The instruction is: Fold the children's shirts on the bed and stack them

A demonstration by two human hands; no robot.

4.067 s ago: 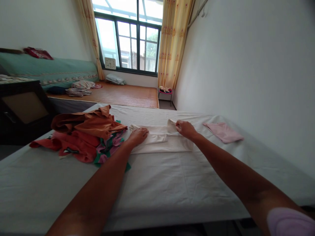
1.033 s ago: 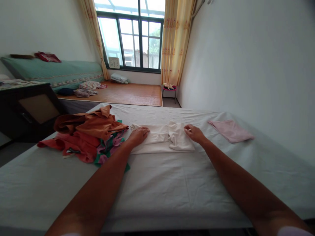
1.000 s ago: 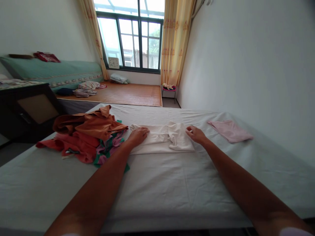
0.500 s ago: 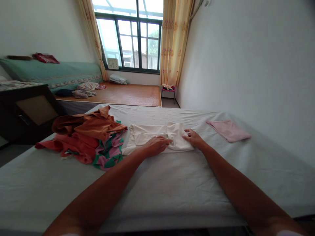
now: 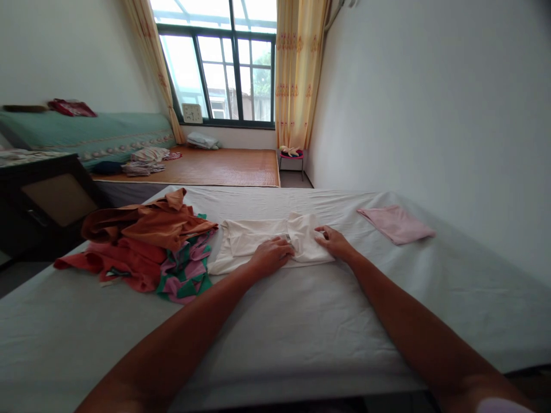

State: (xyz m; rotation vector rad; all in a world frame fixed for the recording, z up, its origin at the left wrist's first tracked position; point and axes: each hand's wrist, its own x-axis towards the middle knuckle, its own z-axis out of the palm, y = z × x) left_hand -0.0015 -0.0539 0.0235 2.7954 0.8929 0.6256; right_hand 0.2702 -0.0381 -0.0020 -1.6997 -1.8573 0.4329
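A cream-white garment [image 5: 249, 240] lies partly folded on the white bed sheet [image 5: 301, 321], its right end doubled over to the left. My left hand [image 5: 272, 255] rests on the garment's near edge at the fold, fingers curled on the cloth. My right hand [image 5: 332, 242] presses flat on the folded right end. Whether either hand pinches the cloth is hard to tell.
A heap of orange, red and pink-green clothes [image 5: 146, 244] sits left of the garment. A folded pink cloth [image 5: 396, 223] lies at the right near the white wall. Beyond the bed are a wooden platform [image 5: 224, 166], a dark cabinet [image 5: 43, 201] and a window.
My right hand folded the garment's right end over to the left. My left hand slid from the garment's left end to the fold in the middle.
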